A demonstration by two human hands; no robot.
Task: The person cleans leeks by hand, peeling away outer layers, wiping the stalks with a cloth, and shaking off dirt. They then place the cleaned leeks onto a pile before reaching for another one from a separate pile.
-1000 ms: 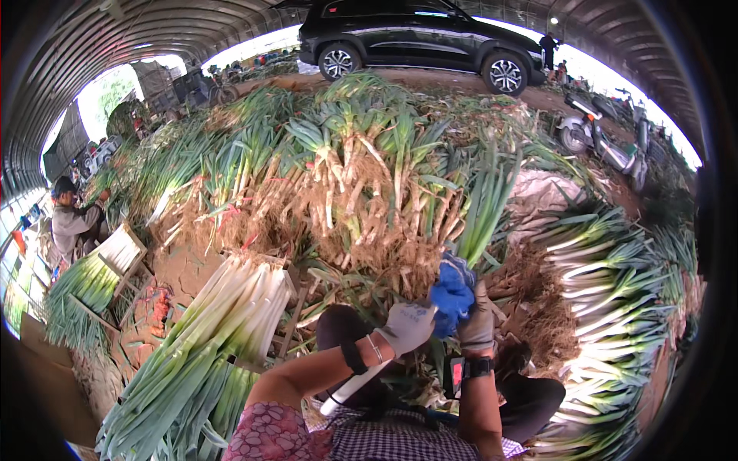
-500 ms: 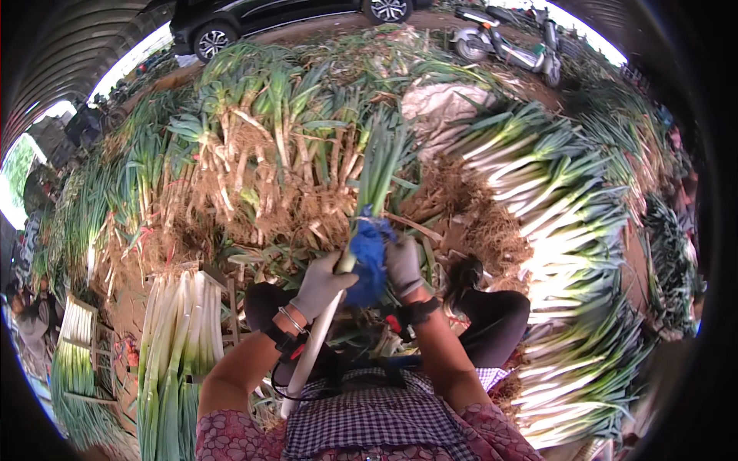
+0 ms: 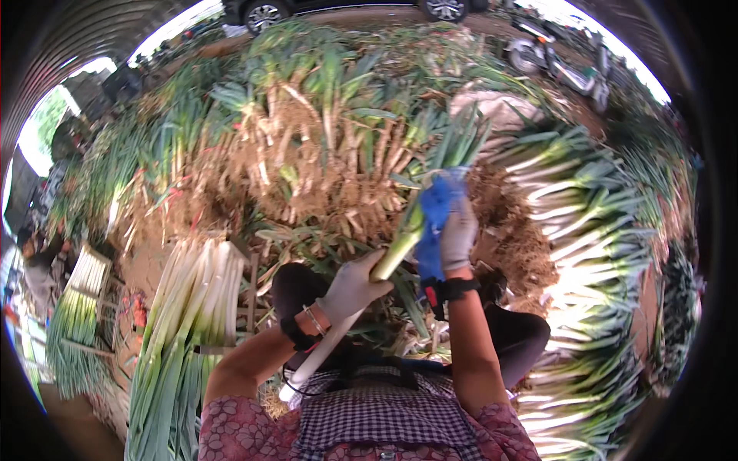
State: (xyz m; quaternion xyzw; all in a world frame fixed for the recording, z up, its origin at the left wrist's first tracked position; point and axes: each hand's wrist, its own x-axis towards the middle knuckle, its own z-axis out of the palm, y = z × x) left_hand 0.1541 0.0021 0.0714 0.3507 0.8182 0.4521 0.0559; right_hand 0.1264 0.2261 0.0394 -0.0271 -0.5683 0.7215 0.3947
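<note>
Your left hand [image 3: 352, 286] wears a pale grey-white glove, and your right hand [image 3: 457, 233] a glove of the same colour. The leek [image 3: 400, 246] you hold runs from white at the stalk through yellow-green to dark green leaves. The tool [image 3: 434, 223] against it is bright blue. Your apron [image 3: 377, 415] is a dark-and-white check over a maroon floral sleeve [image 3: 231, 430]. The stacked leeks [image 3: 192, 307] beside you are white and green; the heap [image 3: 307, 154] ahead is tan-rooted and green.
</note>
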